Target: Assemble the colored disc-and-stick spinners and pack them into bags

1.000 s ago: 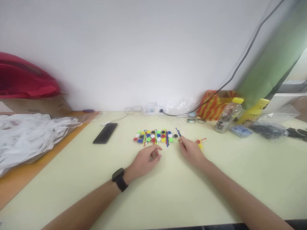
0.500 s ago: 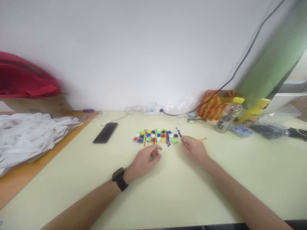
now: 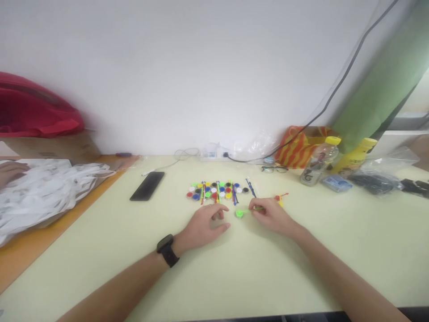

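Note:
My right hand [image 3: 271, 214] is closed in a pinch on a thin green stick [image 3: 256, 208]. The stick reaches left towards a bright green disc [image 3: 239, 213]; I cannot tell if they are joined. My left hand [image 3: 206, 223], with a black watch [image 3: 165, 243] on its wrist, rests on the table with thumb and fingers apart and nothing between them. Beyond it lie several small coloured discs [image 3: 228, 196], with thin coloured sticks [image 3: 235, 192] across them. Blue sticks [image 3: 250, 188] lie right of the discs. Red and yellow pieces [image 3: 280, 201] lie just beyond my right hand.
A phone [image 3: 147, 186] lies on the left. At the back right are glasses [image 3: 274, 169], a striped bag [image 3: 291, 147], bottles [image 3: 320, 161] and a blue packet [image 3: 337, 183]. Another person's hand [image 3: 11, 172] is at the white straps [image 3: 50, 192].
My right hand has come nearer, and the green disc has moved from the end of the disc group towards me. My left thumb has spread away from its fingers. Another person's hand has appeared at left.

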Tool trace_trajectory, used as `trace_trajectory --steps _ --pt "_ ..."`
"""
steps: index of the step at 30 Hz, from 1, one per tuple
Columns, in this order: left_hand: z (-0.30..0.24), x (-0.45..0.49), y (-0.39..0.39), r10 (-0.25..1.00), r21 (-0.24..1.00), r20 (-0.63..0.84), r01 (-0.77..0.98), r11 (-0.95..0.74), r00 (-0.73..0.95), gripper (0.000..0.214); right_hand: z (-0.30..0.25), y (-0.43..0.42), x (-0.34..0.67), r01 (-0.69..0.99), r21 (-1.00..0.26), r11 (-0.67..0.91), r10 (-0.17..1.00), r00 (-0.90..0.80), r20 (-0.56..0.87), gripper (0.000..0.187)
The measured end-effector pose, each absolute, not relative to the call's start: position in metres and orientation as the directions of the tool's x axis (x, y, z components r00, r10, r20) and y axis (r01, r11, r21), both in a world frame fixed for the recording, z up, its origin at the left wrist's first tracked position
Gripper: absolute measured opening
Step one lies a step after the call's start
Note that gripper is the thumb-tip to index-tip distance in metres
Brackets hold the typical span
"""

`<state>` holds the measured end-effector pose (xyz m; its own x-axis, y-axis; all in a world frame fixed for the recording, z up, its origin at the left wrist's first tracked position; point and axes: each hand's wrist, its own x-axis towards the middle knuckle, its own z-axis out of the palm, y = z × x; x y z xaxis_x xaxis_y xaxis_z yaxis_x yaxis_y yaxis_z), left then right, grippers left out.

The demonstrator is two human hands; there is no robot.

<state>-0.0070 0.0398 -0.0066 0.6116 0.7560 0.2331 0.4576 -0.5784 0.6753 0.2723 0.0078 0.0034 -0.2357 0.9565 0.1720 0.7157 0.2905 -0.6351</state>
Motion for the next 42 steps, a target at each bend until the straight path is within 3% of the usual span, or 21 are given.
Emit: trace_trajectory --steps 3,7,13,21,29,34,42 --pt "-0.004 -0.007 0.038 0.679 0.659 0.249 0.393 -0.641 0.690 0.040 0.002 0.003 0.263 0.609 -0.724 0.325 0.933 -0.331 0.140 0.015" --pt "0.000 -0.005 0.036 0.619 0.639 0.252 0.353 -0.684 0.744 0.022 0.000 0.001 0.254 0.515 -0.783 0.348 0.905 -0.402 0.137 0.018" --pt "-0.001 -0.003 0.037 0.639 0.633 0.257 0.373 -0.678 0.725 0.016 0.000 0.002 0.251 0.484 -0.785 0.387 0.906 -0.360 0.225 0.024" --pt "0.001 -0.002 0.035 0.673 0.660 0.252 0.385 -0.645 0.695 0.026 -0.012 -0.003 0.223 0.248 -0.939 0.237 0.931 -0.332 0.148 0.018" --pt "-0.003 0.003 0.035 0.671 0.633 0.247 0.408 -0.658 0.699 0.021 -0.020 0.003 0.223 0.214 -0.954 0.208 0.954 -0.261 0.150 0.019" --pt "-0.004 0.004 0.036 0.684 0.658 0.248 0.399 -0.638 0.686 0.018 -0.020 0.003 0.220 0.146 -0.982 0.117 0.963 -0.258 0.076 0.023" --pt "-0.005 0.004 0.035 0.680 0.617 0.240 0.433 -0.658 0.692 0.007 -0.025 0.005 0.221 0.217 -0.963 0.160 0.958 -0.268 0.098 0.021"
